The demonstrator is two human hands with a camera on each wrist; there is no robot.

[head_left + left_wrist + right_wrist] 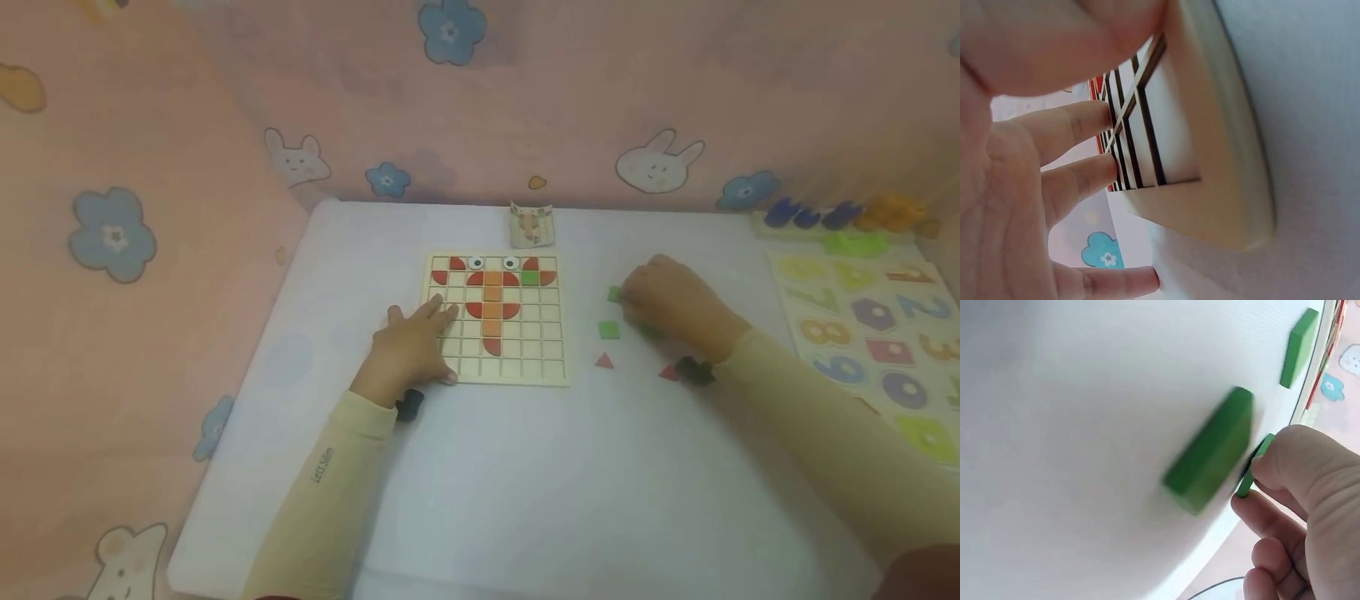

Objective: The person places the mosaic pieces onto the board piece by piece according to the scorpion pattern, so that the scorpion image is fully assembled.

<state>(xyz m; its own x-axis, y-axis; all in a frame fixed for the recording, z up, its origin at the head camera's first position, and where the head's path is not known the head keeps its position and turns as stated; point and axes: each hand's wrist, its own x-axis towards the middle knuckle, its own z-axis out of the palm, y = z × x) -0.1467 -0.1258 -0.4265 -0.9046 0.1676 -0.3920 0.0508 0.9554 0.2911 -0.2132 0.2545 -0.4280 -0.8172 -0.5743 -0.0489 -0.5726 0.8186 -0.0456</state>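
A wooden grid board (pixel 536 360) holds red quarter-round tiles, orange squares, one green square (pixel 530 277) and two eye pieces. My left hand (pixel 408 346) rests on its left side, fingers spread and fairly straight; in the left wrist view the thumb lies over the near edge. To the right of the board, my right hand (pixel 678 304) pinches a green tile (pixel 1245 485) between thumb and finger, low over the table. Another green tile (pixel 1213 453) lies close to that hand, and a green square (pixel 609 330) lies nearer the board.
Two red triangles (pixel 604 361) lie on the white table (pixel 540 492). A small picture card (pixel 532 227) stands behind the board. A number and shape puzzle (pixel 843 333) occupies the right side, with a toy of blue and orange pieces (pixel 840 217) behind it.
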